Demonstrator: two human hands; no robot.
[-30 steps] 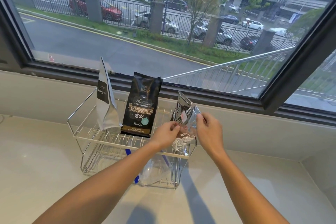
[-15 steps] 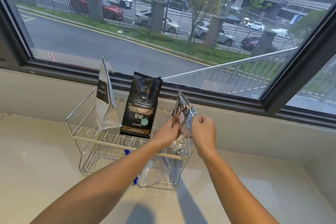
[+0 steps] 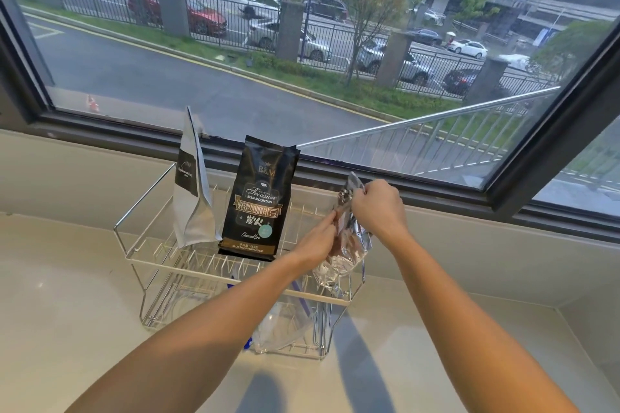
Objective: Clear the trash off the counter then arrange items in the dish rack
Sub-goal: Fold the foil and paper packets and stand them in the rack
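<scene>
A two-tier wire dish rack [image 3: 132,245] stands on the pale counter below the window. On its upper tier, a white and silver pouch [image 3: 193,198] is upright at the left and a black coffee bag [image 3: 258,198] is upright in the middle. At the rack's right end a crinkled silver foil bag [image 3: 349,251] stands on the upper tier. My left hand [image 3: 318,238] pinches the foil bag's left side. My right hand [image 3: 377,204] grips its top edge. A clear plastic bag with a blue strip [image 3: 281,325] lies in the lower tier.
The counter [image 3: 67,312] runs left and right of the rack, with a raised ledge behind it and a wall corner at the right [image 3: 590,322]. A large window with a dark frame [image 3: 436,184] sits directly behind the rack.
My right hand has slid up from the foil bag's right side to its top edge. My left hand has stayed on the bag's left side.
</scene>
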